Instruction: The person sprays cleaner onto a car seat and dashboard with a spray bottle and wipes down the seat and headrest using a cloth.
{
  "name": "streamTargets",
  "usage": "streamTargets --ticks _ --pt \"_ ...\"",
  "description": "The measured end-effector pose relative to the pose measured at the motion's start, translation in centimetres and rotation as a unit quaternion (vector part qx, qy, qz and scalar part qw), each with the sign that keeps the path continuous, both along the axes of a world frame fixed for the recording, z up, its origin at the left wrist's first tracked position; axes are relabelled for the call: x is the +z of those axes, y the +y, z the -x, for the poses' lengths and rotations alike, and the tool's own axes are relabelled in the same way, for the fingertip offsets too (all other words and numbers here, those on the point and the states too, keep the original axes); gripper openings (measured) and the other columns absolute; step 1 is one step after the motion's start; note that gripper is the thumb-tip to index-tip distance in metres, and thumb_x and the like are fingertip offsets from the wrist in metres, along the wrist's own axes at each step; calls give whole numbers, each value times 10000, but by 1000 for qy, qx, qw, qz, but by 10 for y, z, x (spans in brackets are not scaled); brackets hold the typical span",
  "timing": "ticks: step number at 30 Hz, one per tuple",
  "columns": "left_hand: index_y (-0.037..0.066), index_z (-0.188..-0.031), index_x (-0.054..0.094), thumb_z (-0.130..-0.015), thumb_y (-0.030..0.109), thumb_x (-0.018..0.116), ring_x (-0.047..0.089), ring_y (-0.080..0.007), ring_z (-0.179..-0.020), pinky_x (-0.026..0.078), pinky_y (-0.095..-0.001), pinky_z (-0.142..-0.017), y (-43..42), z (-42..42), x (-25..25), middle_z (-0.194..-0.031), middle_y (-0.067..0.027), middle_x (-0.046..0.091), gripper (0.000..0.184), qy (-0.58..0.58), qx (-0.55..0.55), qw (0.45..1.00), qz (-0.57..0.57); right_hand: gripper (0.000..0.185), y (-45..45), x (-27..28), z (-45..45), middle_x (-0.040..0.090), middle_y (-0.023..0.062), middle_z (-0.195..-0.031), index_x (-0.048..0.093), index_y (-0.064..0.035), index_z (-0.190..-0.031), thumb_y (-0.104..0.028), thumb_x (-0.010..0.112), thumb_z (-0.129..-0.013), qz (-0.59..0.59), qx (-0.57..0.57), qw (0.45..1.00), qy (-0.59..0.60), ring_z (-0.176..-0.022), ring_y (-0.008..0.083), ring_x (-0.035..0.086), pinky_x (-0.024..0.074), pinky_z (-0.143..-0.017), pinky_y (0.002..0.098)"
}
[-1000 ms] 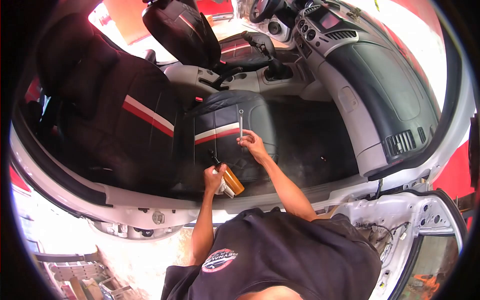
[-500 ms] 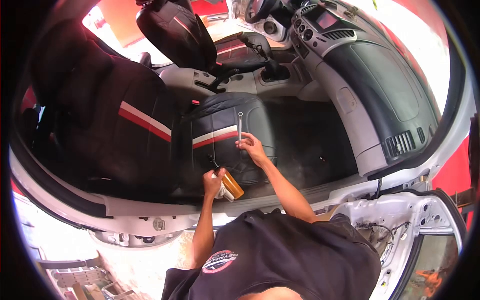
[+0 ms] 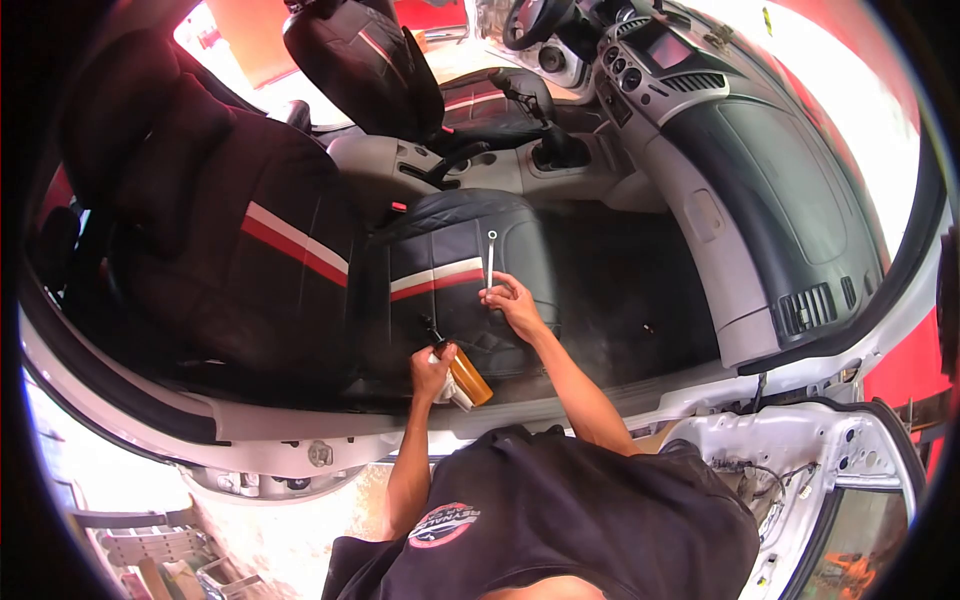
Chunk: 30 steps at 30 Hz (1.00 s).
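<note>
My left hand [image 3: 431, 373] is closed round the neck of a spray bottle [image 3: 470, 377] with amber liquid and a black nozzle; a white cloth [image 3: 453, 392] is bunched under the same hand. Between the fingers of my right hand [image 3: 512, 300] a silver wrench [image 3: 491, 262] stands out, its ring end pointing away from me. Both hands are over the near car seat [image 3: 435, 250], black with a white and red stripe. The wrench overlaps the seat cushion in view; whether it touches cannot be told.
Left lies the seat's backrest [image 3: 290, 200]. Beyond are the centre console [image 3: 500, 170], gear lever [image 3: 560, 148] and far seat [image 3: 365, 65]. The dashboard [image 3: 780, 180] runs along the right. Near me are the door sill [image 3: 600, 400] and the stripped door panel [image 3: 800, 430].
The view has shifted slightly, so the car's interior sits a little further right and lower. Both hands keep hold of the same things, with little movement of their own.
</note>
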<state>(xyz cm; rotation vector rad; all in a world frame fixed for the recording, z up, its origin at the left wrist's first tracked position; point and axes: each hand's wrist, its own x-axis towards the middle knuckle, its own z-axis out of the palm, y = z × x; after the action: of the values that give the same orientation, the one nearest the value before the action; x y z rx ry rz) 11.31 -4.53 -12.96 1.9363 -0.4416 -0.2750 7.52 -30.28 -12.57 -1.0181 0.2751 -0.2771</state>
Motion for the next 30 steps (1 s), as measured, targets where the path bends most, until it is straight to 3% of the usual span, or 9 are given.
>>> streamTargets --ticks 4,11,18,24,30 --pt "-32 -828 722 -904 344 817 584 -92 -646 482 -336 -607 -1 -1 -6 -690 -66 683 395 13 -6 999 47 539 2 4 2 746 108 -1102 519 -27 -1456 -3 704 -950 6 -16 1000 3 -962 173 723 547 -842 295" --pt "-36 -806 702 -907 331 812 548 -87 -639 473 -333 -603 0 0 1 -674 -50 651 396 0 -4 1000 26 570 6 2 1 707 79 -1006 506 -1 -1471 -11 709 -939 8 -35 999 -5 -890 172 709 547 -813 293" --pt "-40 -776 676 -897 397 807 546 -109 -612 462 -358 -584 0 -1 1 -635 -93 626 472 -24 0 1000 4 607 7 8 2 686 81 -970 462 -34 -1512 -2 709 -958 19 -25 999 3 -869 181 699 554 -804 303" --pt "-21 -825 730 -901 411 814 603 -114 -649 502 -361 -627 2 -4 -16 -683 -95 680 446 -3 -7 999 32 640 6 8 3 677 70 -941 420 -90 -1559 -35 697 -985 13 -18 1000 -5 -818 161 690 571 -771 293" --pt "-5 -872 768 -907 387 811 621 -86 -684 504 -340 -640 -2 2 -2 -713 -62 714 396 4 -2 1000 26 690 2 -1 1 683 78 -953 374 -74 -1580 -7 703 -977 -9 -21 1000 6 -833 174 693 560 -779 288"
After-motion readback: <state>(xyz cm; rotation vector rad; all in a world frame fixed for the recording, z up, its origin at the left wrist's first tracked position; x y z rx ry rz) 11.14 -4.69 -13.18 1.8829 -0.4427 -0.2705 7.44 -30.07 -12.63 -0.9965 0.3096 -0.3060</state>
